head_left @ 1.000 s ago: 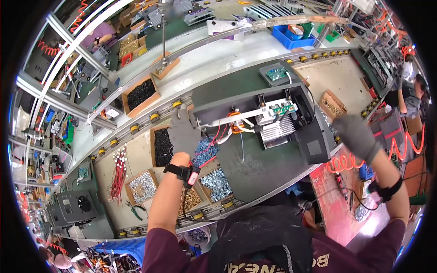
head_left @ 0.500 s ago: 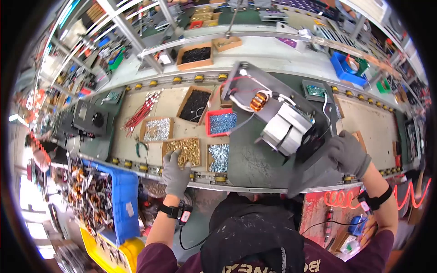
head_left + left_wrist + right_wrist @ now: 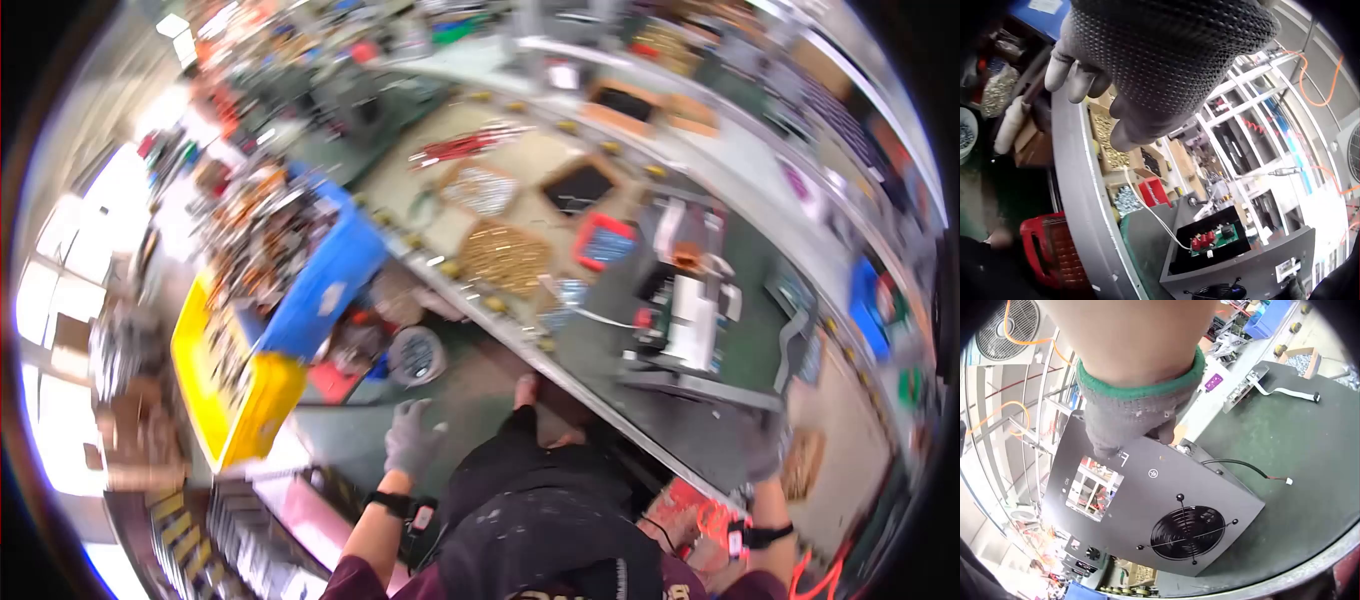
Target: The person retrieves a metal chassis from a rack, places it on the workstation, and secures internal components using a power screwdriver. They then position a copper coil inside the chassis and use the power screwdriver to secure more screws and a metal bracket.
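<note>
My left hand [image 3: 412, 440], in a grey glove, hangs in the air off the near side of the bench with its fingers loosely spread and nothing in them. Its dotted glove fills the top of the left wrist view. On the green work surface sits a dark grey metal case [image 3: 1129, 500], open on top, with a round black fan [image 3: 1188, 532] in its end panel. Over that panel's top edge curl the fingers of my gloved right hand [image 3: 1132, 425], gripping it. Inside the case, a green circuit board [image 3: 1229, 237] with red parts and white wires shows.
To the left stand a blue crate [image 3: 345, 285] and a yellow crate [image 3: 275, 410], heaped with metal parts. Small bins of screws, among them a red tray [image 3: 1160, 192], line the bench beside the case. The bench's metal edge [image 3: 590, 395] runs between me and the case.
The head view has swung left. My left hand has left the case, passed over the screw bins and come down off the bench. The case has turned, its fan panel now toward the near edge.
</note>
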A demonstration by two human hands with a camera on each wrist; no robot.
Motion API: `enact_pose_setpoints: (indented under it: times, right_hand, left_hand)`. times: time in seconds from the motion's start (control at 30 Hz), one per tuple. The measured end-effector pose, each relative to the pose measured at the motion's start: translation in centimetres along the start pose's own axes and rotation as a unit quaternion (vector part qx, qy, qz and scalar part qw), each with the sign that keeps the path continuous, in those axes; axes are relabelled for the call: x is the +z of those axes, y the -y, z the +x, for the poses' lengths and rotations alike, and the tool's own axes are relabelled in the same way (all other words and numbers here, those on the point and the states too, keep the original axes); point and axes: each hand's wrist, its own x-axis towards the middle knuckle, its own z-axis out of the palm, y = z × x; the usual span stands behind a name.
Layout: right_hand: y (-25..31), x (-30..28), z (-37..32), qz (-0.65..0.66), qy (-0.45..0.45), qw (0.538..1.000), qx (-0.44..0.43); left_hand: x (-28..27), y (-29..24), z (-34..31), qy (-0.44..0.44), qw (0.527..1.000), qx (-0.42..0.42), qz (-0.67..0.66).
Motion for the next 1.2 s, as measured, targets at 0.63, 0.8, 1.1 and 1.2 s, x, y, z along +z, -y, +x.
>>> enact_pose_setpoints:
  times: [0.63,0.8,1.1,1.2]
  right_hand:
    - [20.9,40.8,-5.4,-0.037,0.389,0.886,-0.249]
    - [25.1,49.5,-12.5,-0.055,0.469,0.835,-0.283]
    - [30.1,57.7,-19.9,-0.116,0.539,0.775,-0.308]
    - [30.8,58.8,-20.9,-0.135,0.546,0.767,-0.310]
  left_hand:
    - [-2.7,33.9,-27.1,-0.401,0.747,-0.472,-0.240]
    - [-6.0,41.2,-42.5,-0.640,0.570,-0.511,-0.061]
    - [1.6,38.3,-69.9,-0.277,0.169,-0.922,0.212]
    - [9.3,35.7,-77.8,-0.488,0.173,-0.828,-0.214]
